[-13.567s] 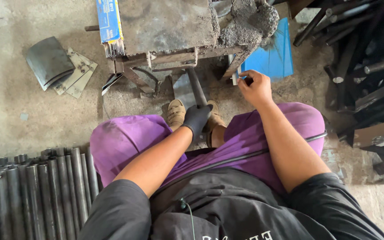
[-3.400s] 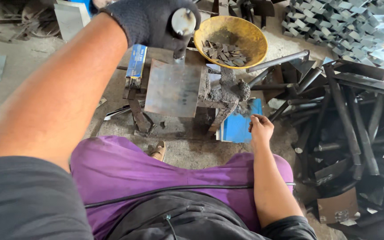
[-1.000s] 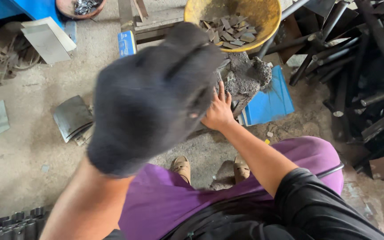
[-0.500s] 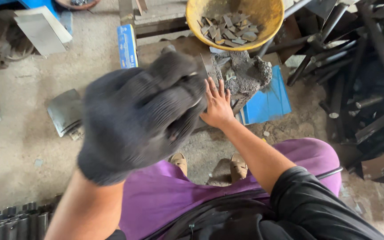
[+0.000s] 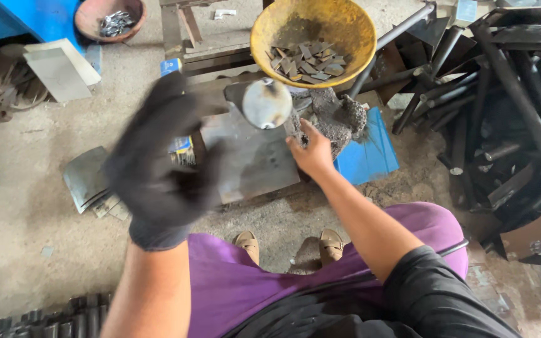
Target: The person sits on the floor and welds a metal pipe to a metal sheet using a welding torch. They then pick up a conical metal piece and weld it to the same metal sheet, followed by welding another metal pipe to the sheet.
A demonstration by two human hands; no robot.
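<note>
Grey flat steel plate (image 5: 252,159) lies in the middle of the scene on a low stand, and a round shiny metal knob (image 5: 267,103) stands over its far edge. The bare right hand (image 5: 311,153) rests on the right edge of this plate, fingers spread flat, holding nothing, just beside a rough grey lump of metal scrap (image 5: 336,119). The left hand (image 5: 161,166) in a black fabric glove hovers blurred over the left side of the plate; I cannot tell if it grips something. Farther, a yellow round bowl (image 5: 352,28) holds small flat metal pieces. A blue flat sheet (image 5: 370,159) lies on the right of the plate, and dark steel bars (image 5: 502,94) crowd the right side. A small blue box (image 5: 176,106) with a label is partly hidden behind the glove. Open concrete floor (image 5: 26,188) is on the left.
</note>
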